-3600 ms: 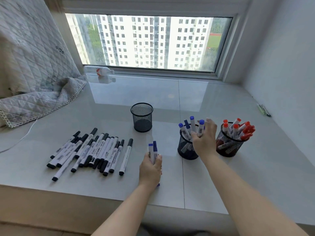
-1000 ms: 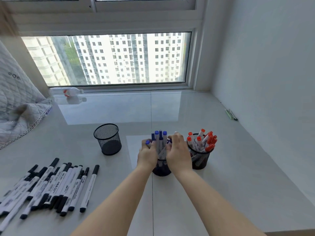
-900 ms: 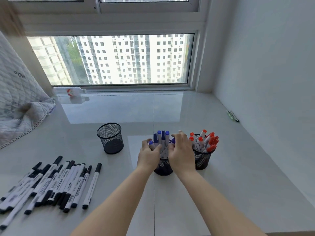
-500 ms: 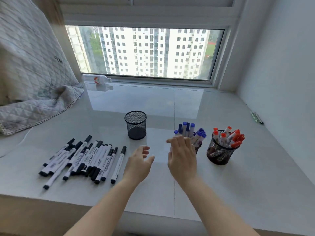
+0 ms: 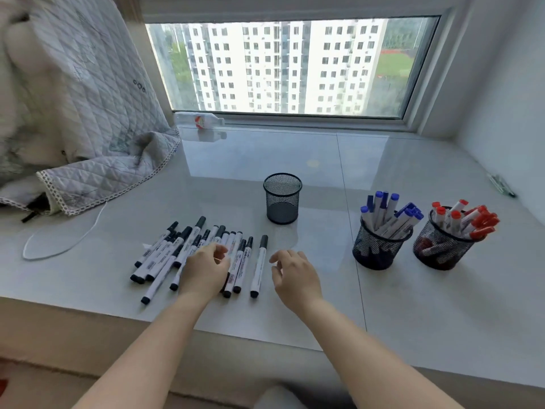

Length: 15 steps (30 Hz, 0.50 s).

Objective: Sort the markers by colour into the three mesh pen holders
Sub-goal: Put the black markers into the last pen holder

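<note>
Several black-capped markers (image 5: 177, 255) lie in a loose row on the glossy sill. My left hand (image 5: 205, 271) rests over the right part of that row, fingers curled down onto the markers, nothing lifted. My right hand (image 5: 295, 276) hovers open just right of the last black marker (image 5: 259, 265). An empty black mesh holder (image 5: 282, 199) stands behind the row. To the right, a mesh holder of blue markers (image 5: 379, 240) stands beside a mesh holder of red markers (image 5: 445, 243).
A quilted grey cover (image 5: 88, 137) hangs over the sill's left side, with a white cable (image 5: 67, 243) below it. A plastic bottle (image 5: 200, 119) lies by the window. Two pens (image 5: 501, 185) lie along the right wall. The sill's front edge (image 5: 265, 338) is close.
Both hands left the blue marker holder and moved left to the black markers. The view swung down and left.
</note>
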Tool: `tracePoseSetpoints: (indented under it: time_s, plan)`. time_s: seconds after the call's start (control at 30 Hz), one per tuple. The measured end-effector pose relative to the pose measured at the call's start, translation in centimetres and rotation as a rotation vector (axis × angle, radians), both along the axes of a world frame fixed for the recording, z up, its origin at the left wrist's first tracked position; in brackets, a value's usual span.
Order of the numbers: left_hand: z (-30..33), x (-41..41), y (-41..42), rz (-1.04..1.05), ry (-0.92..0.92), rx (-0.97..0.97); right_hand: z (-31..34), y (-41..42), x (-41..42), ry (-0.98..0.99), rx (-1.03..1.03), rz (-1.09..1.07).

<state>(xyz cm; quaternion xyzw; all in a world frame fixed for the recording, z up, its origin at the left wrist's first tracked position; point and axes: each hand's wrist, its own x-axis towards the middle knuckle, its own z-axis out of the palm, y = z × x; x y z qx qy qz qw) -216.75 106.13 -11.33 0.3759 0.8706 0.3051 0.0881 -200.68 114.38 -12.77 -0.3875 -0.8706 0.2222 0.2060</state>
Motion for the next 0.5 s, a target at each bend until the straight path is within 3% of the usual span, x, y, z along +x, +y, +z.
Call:
tracePoseSetpoints:
  time_s: [0.17, 0.5]
  plan:
    - [-0.4, -1.6, 0.1, -0.038, 0.031, -0.086, -0.4, -0.4, -2.7, 0.039, -0.085, -0.038]
    - [-0.4, -2.2, 1.8, -0.120, 0.269, -0.228, -0.9, 0.2, -6.9, -0.111, -0.179, -0.145]
